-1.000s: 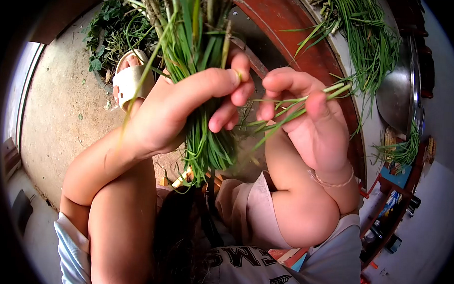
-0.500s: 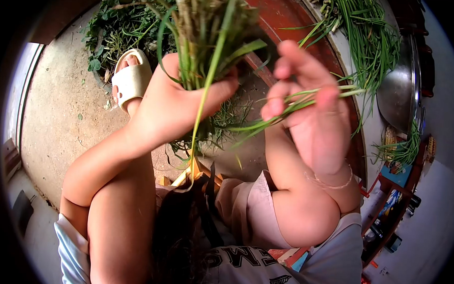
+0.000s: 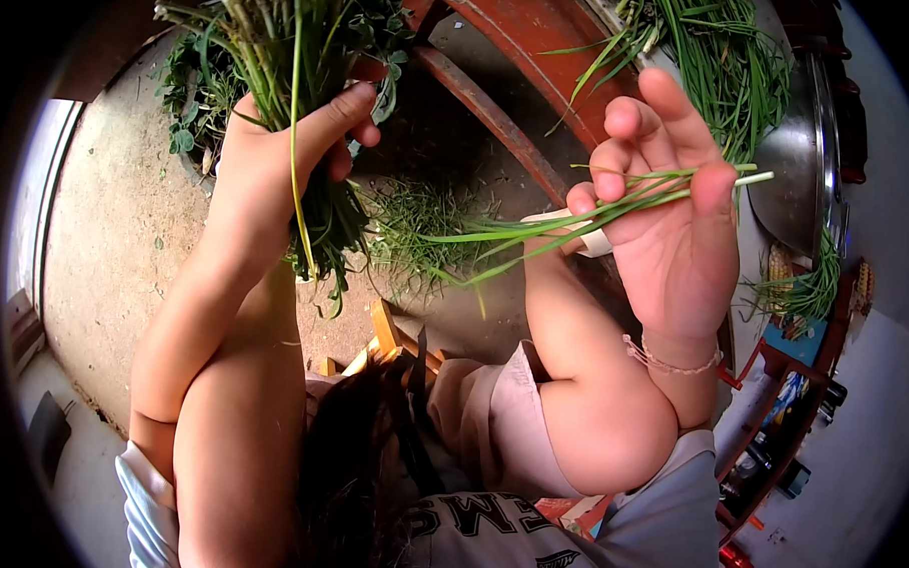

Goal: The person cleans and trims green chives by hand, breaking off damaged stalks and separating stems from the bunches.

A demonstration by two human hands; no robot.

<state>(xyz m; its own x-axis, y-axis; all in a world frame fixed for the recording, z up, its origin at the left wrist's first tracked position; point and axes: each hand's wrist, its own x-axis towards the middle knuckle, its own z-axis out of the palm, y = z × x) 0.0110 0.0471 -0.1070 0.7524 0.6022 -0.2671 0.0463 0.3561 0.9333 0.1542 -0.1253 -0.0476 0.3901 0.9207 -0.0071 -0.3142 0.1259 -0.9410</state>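
My left hand (image 3: 263, 172) is closed round a thick bunch of chives (image 3: 272, 52), its pale, dirty stem ends pointing up and its leaves hanging below the fist. One long yellowish blade trails down over the wrist. Several loose chive stalks (image 3: 587, 221) lie across my right hand (image 3: 672, 207), held at the thumb with the fingers partly curled. Their white ends point right and the leaf tips droop left. A large heap of chives (image 3: 717, 78) lies beyond the right hand, beside a metal basin (image 3: 790, 186).
A worn red wooden bench (image 3: 543, 57) stands ahead. Green trimmings (image 3: 426, 233) lie on the concrete floor between my legs. Dark leafy greens (image 3: 185, 114) are at the far left. A smaller chive clump (image 3: 810, 281) and a corn cob (image 3: 780, 265) are at right.
My left hand has moved left and slightly away with its bunch. The right hand has turned palm up and shifted right, still carrying the loose stalks.
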